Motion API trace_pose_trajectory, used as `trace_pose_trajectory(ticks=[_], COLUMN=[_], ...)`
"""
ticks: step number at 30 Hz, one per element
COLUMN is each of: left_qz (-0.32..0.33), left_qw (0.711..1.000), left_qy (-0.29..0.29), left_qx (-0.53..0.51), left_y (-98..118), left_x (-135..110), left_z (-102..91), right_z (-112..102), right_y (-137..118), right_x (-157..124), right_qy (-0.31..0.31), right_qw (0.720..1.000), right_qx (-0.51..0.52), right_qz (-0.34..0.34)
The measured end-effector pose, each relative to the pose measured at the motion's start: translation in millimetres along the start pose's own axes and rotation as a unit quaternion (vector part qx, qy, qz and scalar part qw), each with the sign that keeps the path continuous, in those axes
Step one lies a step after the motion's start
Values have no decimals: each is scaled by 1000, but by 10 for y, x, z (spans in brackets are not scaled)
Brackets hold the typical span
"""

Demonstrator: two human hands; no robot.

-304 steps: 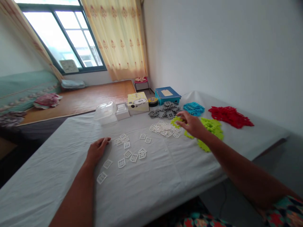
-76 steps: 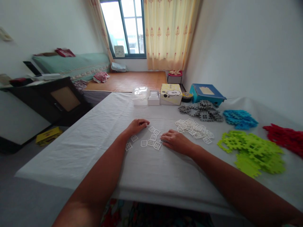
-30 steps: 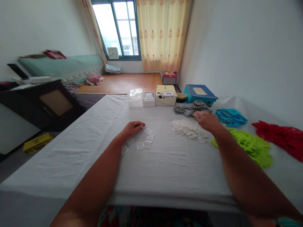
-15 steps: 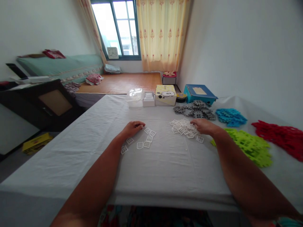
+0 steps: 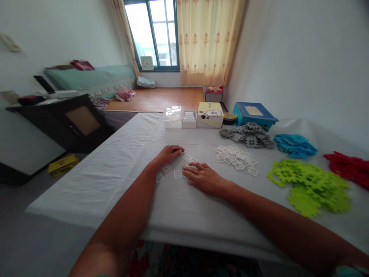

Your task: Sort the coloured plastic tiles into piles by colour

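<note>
My left hand (image 5: pixel 170 152) rests palm down on the white tablecloth (image 5: pixel 121 165), fingers lightly bent and holding nothing, its tips beside a few small white grid tiles (image 5: pixel 162 168). My right hand (image 5: pixel 201 177) lies flat with fingers spread on the cloth just right of those tiles, fingertips over one or two of them. A loose pile of the same white tiles (image 5: pixel 236 157) lies further right, apart from both hands.
Piles of interlocking pieces lie to the right: grey (image 5: pixel 248 135), blue (image 5: pixel 294 144), green (image 5: pixel 313 185), red (image 5: pixel 348 167). At the far edge stand a clear container (image 5: pixel 173 114), a white box (image 5: pixel 189 119), a yellow box (image 5: pixel 210 114) and a blue box (image 5: pixel 254 114).
My right hand has come back from the white tile pile to the laid-out tiles near my left hand. The left hand has stayed put. My view has shifted slightly.
</note>
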State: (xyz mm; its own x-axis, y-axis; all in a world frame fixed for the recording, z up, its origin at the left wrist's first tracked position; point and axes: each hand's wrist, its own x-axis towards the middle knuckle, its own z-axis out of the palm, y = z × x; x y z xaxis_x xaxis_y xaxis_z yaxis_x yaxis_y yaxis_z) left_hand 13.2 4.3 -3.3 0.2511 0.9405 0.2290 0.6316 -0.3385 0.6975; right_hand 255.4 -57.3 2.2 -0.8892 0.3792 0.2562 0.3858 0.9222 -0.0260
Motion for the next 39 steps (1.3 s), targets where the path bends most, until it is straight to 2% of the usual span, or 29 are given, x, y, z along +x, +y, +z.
trace_pose_trajectory(ticks=[7,10,13,16,18,21,23,25,27,29,32,36,39], left_qz=[8,10,10,7,5,5,7,8,6,6,4,-4,-7], left_qw=[1000,1000,1000,1000,1000,1000,1000,1000,1000,1000,1000,1000,1000], left_qy=[-5,-5,-3,-9,-11,-8,-9,-10,-9,-9,-6,-6,-8], left_qx=[2,5,1,-3,-2,2,6,10,14,16,17,17,13], left_y=[-39,-42,-42,-32,-22,-16,-19,-22,-22,-17,-8,4,15], left_x=[14,15,11,5,3,6,11,15,16,14,9,8,6], left_z=[11,11,6,-2,-6,-5,-4,-5,-9,-12,-11,-5,-9], right_z=[-77,-74,-104,-185,-238,-275,-262,-225,-173,-119,-68,-73,-118], right_y=[39,25,149,448,670,863,835,697,513,354,234,229,327], right_x=[-105,-80,-79,-179,-286,-404,-400,-328,-228,-141,-75,-65,-107], right_qy=[26,50,96,132,131,121,128,129,107,75,31,-8,9], right_qw=[999,997,991,967,948,932,941,963,982,990,993,997,992], right_qx=[-32,-53,-54,-71,-95,-125,-108,-51,9,29,12,-17,-35], right_qz=[-31,-13,75,205,274,317,294,232,158,118,117,79,124])
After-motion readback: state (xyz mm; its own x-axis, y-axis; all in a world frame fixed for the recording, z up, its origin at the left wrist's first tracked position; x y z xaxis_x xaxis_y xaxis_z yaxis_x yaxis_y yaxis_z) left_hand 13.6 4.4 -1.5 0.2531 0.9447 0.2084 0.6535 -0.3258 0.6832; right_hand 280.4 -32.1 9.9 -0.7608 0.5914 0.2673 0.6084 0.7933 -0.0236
